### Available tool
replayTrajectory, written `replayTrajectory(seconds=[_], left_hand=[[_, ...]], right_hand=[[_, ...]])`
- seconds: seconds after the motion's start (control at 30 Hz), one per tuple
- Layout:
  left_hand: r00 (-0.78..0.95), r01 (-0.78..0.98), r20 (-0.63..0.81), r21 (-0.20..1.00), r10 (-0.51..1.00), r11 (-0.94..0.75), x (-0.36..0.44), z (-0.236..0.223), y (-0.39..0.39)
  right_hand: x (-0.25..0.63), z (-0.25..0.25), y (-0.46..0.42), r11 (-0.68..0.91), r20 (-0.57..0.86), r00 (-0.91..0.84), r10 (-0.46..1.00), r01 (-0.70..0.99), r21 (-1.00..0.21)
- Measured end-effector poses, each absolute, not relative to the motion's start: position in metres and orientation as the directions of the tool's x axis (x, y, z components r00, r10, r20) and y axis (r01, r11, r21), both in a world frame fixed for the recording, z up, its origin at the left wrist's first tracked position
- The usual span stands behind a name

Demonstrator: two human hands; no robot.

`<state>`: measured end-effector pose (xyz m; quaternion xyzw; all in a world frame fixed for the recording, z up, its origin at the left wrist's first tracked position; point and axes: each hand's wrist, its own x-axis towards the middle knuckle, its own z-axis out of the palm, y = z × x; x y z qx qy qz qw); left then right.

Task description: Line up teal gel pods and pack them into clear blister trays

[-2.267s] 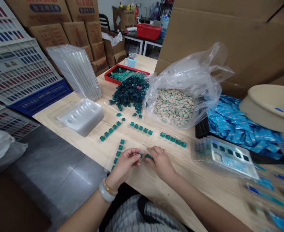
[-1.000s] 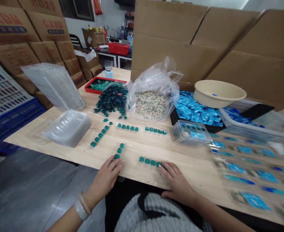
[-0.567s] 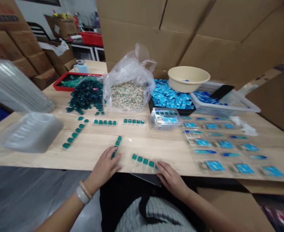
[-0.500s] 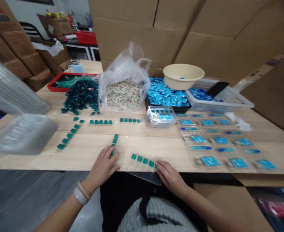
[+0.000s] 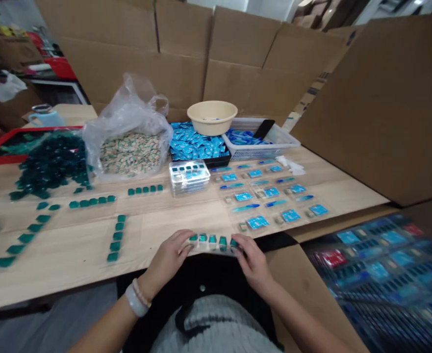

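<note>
At the table's front edge, a clear plastic tray with a row of green pieces is held between my two hands. My left hand grips its left end, fingers on top and thumb at the near side. On the right end my right hand is closed in the same way. Left of them lies another row of green square pieces in a clear tray. A stack of clear trays, the top one filled, stands beyond my hands.
Filled trays with blue packets and blue sticks cover the right side. Behind are a dark green pile, a plastic bag of small packets, blue sachets, a cream basin and a white basket. An open carton stands lower right.
My view has turned right. My left hand has left the upright row of green pieces and now grips the other tray's left end. Both hands hold that tray at the table edge.
</note>
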<state>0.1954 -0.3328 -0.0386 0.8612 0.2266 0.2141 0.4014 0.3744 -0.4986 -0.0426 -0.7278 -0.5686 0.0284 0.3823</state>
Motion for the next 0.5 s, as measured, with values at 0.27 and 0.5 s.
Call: replayTrajectory(seconds=[0.27, 0.5], left_hand=[[0.734, 0.213, -0.293, 0.956, 0.612, 0.202, 0.350, -0.047, -0.360], [0.650, 0.363, -0.439, 0.897, 0.621, 0.253, 0.394, -0.064, -0.352]], right_hand=[[0.508, -0.045, -0.520, -0.436, 0.104, 0.807, 0.582, 0.417, -0.797], [0.547, -0.065, -0.489, -0.627, 0.174, 0.749, 0.640, 0.639, -0.445]])
